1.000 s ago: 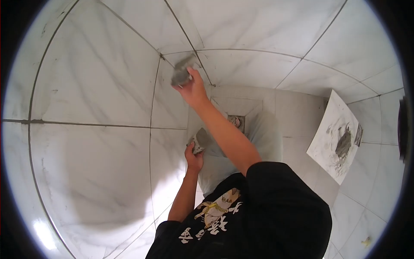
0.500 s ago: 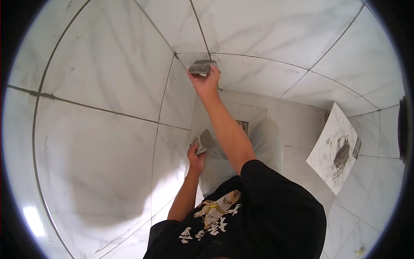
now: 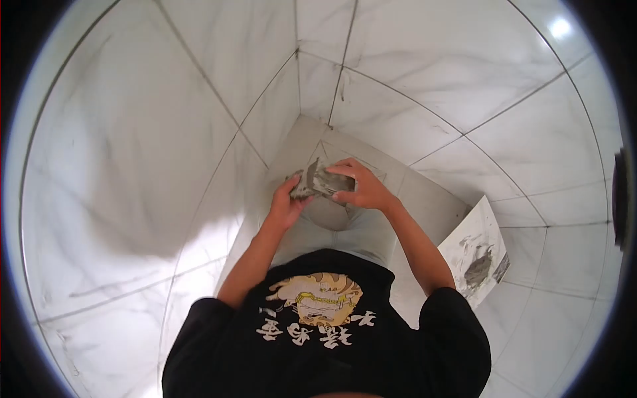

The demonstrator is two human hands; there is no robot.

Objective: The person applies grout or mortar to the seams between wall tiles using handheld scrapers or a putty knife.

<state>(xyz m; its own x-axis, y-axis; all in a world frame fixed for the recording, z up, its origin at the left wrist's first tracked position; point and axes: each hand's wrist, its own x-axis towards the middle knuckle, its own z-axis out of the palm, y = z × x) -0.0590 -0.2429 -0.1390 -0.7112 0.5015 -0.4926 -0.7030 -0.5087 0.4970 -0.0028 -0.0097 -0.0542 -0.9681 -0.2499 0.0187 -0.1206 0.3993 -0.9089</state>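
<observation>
In front of my lap the two hands are close together. My left hand (image 3: 286, 207) grips a grout-smeared plate (image 3: 303, 187) by its left side, thumb on top and fingers beneath. My right hand (image 3: 369, 188) is curled round the right end of a flat grout scraper (image 3: 338, 183), its face streaked with grey paste. Scraper and plate meet edge to edge in this view, the scraper overlapping part of the plate. Below them show my light trouser legs, partly covered by the black T-shirt (image 3: 318, 365).
Marbled white wall tiles (image 3: 398, 60) with dark joints rise on both sides to a corner ahead. At right lies a white board (image 3: 458, 242) bearing a heap of grey grout (image 3: 478, 268). Pale floor tiles (image 3: 424, 192) run along the wall's foot.
My right hand has come down from the wall joint near the corner, bringing the scraper to the plate in my left hand. The view has turned and shifted.
</observation>
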